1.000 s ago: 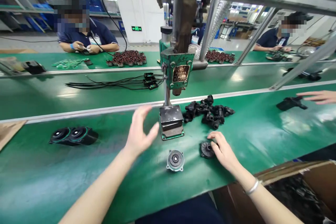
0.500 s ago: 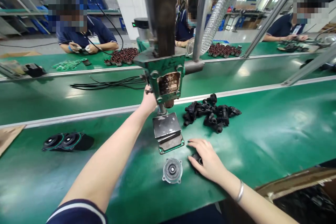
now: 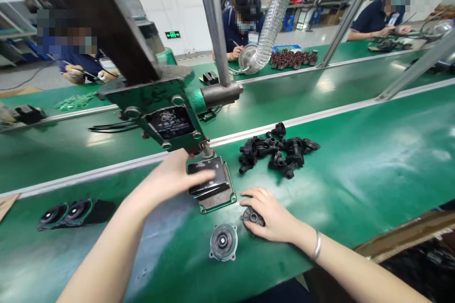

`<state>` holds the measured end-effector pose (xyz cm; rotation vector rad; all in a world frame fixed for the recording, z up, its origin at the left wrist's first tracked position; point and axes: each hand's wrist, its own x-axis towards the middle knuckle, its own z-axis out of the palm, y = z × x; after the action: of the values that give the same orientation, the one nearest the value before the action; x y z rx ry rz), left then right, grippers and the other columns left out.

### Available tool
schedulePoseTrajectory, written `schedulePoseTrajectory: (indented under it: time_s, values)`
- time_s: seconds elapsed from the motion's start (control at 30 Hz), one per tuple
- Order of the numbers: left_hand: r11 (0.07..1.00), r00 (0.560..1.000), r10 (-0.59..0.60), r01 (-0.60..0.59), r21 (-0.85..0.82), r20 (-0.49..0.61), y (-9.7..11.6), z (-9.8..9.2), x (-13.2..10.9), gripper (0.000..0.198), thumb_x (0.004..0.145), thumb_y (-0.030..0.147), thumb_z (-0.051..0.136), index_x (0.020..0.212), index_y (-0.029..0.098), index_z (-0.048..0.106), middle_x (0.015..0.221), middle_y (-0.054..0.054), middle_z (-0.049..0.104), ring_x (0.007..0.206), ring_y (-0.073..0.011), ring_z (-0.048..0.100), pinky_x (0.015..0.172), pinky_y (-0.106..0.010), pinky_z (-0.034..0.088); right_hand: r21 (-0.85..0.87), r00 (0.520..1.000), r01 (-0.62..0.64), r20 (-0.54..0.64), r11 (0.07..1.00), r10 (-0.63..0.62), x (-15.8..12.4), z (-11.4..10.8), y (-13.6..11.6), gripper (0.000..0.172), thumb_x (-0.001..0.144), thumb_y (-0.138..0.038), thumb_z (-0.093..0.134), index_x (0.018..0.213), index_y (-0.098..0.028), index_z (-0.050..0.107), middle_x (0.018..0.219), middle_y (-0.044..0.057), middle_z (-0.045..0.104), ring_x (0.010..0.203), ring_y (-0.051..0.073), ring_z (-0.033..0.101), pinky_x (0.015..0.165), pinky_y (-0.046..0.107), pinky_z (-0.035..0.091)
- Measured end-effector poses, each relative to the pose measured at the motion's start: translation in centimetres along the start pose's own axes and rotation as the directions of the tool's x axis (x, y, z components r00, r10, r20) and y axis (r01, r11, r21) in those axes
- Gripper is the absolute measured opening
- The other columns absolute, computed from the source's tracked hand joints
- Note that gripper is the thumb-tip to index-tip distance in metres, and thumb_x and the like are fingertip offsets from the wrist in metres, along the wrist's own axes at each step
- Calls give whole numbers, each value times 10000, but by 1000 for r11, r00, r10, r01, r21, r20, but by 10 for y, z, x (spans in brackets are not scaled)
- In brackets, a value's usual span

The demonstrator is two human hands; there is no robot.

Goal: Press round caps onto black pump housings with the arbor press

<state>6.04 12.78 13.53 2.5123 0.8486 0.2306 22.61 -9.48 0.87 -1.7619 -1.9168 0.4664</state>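
My left hand (image 3: 177, 175) reaches in at the arbor press (image 3: 170, 118), its thumb stretched out over the steel block (image 3: 206, 175) under the ram. The other fingers are partly hidden and blurred; the hand looks open. My right hand (image 3: 272, 213) has thumb and fingers around a round black plastic cover (image 3: 253, 218) with a central hole, lying on the green bench. Left of that cover sits a round motor housing (image 3: 223, 241) with a green sealing ring, its shaft end facing up. The steel block stands on the press's base plate (image 3: 227, 191).
Black plastic fittings (image 3: 280, 149) lie piled behind my right hand. Two black motors with green rings (image 3: 67, 213) lie at the left. A box of black parts (image 3: 419, 260) is at lower right. Co-workers (image 3: 245, 23) sit across the bench behind a metal rail.
My left hand has come from behind the press down to the steel block. The right hand's fingers have closed around the black cover, which shows more. The view has shifted.
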Motion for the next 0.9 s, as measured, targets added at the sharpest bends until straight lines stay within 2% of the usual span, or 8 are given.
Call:
schedulePoseTrajectory:
  time_s: [0.03, 0.1, 0.23, 0.4, 0.67, 0.9]
  values:
    - [997, 996, 29, -35, 73, 81, 2, 5, -8, 584, 682, 471, 721, 1178, 207, 561, 1176, -92, 641, 1079, -306, 604, 892, -420, 514, 17, 1000, -2, 3, 1000, 2, -1, 0, 2, 419, 871, -484, 443, 1211, -252, 522, 1344, 18, 418, 1252, 102, 366, 1109, 338, 368]
    - [986, 988, 110, -122, 112, 107, 5, 17, -16, 742, 623, 444, 766, 1267, 187, 501, 1260, -127, 592, 1153, -342, 555, 949, -457, 481, 32, 1000, -13, 0, 999, 14, 0, 1, 4, 412, 881, -509, 419, 1186, -256, 531, 1328, 19, 432, 1237, 103, 379, 1096, 348, 372]
    - [963, 975, 164, -191, 188, 150, 5, 30, -10, 719, 647, 398, 733, 1281, 172, 481, 1279, -127, 581, 1160, -322, 547, 987, -450, 455, 46, 1000, -22, -9, 999, 23, 0, 3, 7, 400, 880, -541, 408, 1136, -268, 548, 1304, 1, 454, 1225, 98, 398, 1093, 356, 374]
    - [954, 967, 200, -229, 195, 159, 5, 27, -4, 694, 644, 405, 726, 1256, 168, 499, 1252, -114, 598, 1140, -306, 563, 984, -425, 452, 56, 999, -31, -36, 998, 33, -2, 4, 8, 398, 877, -551, 410, 1101, -258, 560, 1262, -6, 485, 1209, 96, 414, 1087, 350, 381]
    - [961, 983, 143, -165, 220, 113, 10, 31, -8, 780, 619, 448, 761, 1283, 146, 484, 1297, -148, 575, 1184, -339, 543, 1010, -452, 431, 61, 998, -43, -38, 997, 45, -5, 4, 7, 398, 878, -552, 407, 1103, -265, 566, 1251, -14, 494, 1196, 90, 420, 1098, 346, 372]
    - [965, 992, 109, -120, 232, 59, 14, 33, -15, 770, 603, 394, 775, 1271, 137, 491, 1272, -144, 585, 1153, -337, 552, 981, -433, 457, 59, 995, -82, -43, 995, 85, -8, 2, 3, 390, 886, -522, 410, 1101, -240, 574, 1248, 10, 496, 1184, 95, 425, 1089, 345, 381]
